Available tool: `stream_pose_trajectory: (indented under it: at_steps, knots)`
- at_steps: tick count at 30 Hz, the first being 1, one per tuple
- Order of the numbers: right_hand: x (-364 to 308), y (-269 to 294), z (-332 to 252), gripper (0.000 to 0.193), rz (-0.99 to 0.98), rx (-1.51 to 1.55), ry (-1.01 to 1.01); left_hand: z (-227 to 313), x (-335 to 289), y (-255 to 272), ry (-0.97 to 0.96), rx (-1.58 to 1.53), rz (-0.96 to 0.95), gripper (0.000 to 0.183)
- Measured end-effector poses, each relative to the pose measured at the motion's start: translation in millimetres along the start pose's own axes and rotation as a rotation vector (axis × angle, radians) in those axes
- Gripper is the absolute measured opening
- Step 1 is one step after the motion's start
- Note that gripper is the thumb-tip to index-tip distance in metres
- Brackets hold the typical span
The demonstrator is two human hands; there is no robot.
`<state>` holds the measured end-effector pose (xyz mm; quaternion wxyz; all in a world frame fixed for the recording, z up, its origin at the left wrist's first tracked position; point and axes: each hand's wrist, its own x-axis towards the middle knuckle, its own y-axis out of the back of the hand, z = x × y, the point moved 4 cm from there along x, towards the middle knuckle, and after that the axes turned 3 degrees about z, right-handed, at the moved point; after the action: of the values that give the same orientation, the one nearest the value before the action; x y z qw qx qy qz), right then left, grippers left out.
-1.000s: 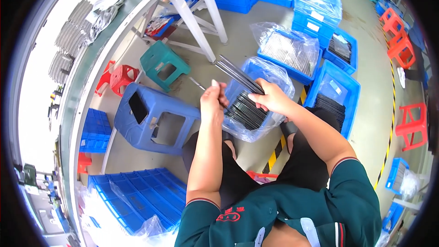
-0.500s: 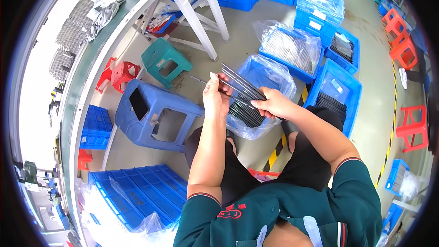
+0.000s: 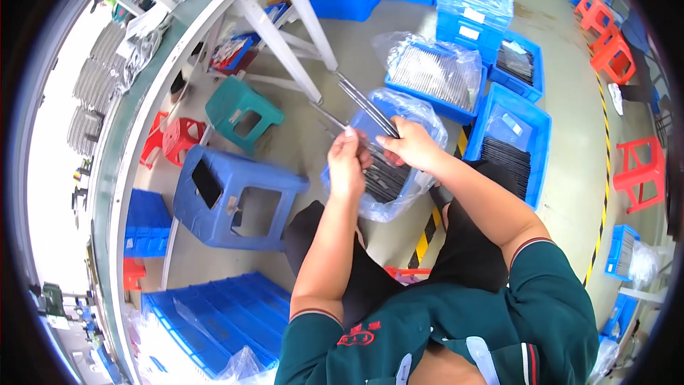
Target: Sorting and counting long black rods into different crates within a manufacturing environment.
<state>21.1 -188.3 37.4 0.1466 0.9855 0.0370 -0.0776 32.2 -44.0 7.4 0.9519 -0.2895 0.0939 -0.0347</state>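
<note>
Several thin dark metal rods (image 3: 368, 107) are gripped in my right hand (image 3: 412, 144), their free ends pointing up and to the left. My left hand (image 3: 347, 164) is closed on a single slim rod (image 3: 328, 115), pinched between thumb and fingers. Both hands hover above a blue bin (image 3: 422, 115) lined with a clear plastic bag (image 3: 381, 209). More dark rods (image 3: 385, 182) lie side by side inside this bin, partly hidden by my hands.
A blue stool (image 3: 265, 180) carrying a black phone (image 3: 206, 183) stands left, near a green stool (image 3: 242, 112). Rod-filled blue bins (image 3: 538, 164) stand right, with stacked bins (image 3: 470, 36) behind. A long workbench (image 3: 135, 128) runs along the left; blue crates (image 3: 221, 314) lie near-left.
My left hand has moved slightly down and right. The right hand's bundle looks slimmer and has tilted more upright. The whole view has shifted a little.
</note>
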Motion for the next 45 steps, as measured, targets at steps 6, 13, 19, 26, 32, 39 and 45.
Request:
stream_pose_trajectory:
  at_steps: [6,13,19,26,32,39,45]
  knots:
    - [5.1,-8.3,-0.4,0.027,-0.084,0.479,-0.127,-11.8,-28.8,11.5,0.298,0.257,-0.136,0.027]
    - [11.2,20.4,12.5,0.024,0.092,0.591,-0.062,-23.8,-55.8,-11.2,0.595,0.226,-0.453,0.030]
    - [43.2,84.5,14.9,0.024,0.281,0.841,-0.084,-5.1,-56.9,16.6,0.606,0.074,-0.540,0.040]
    - [11.3,6.0,21.9,0.027,0.026,0.446,-0.083,-13.6,-24.5,-6.7,0.494,-0.226,-0.557,0.047]
    - [4.1,-25.0,7.1,0.030,-0.145,-0.094,0.014,-22.7,-44.1,2.3,0.505,-0.106,-0.487,0.034]
    - [2.2,-18.6,-12.8,0.028,-0.036,-0.157,0.167,22.3,-6.4,46.6,0.108,-0.093,0.041,0.033]
    - [-13.4,-14.7,-2.9,0.021,-0.243,0.078,-0.073,34.7,9.8,51.2,-0.023,-0.362,0.132,0.029]
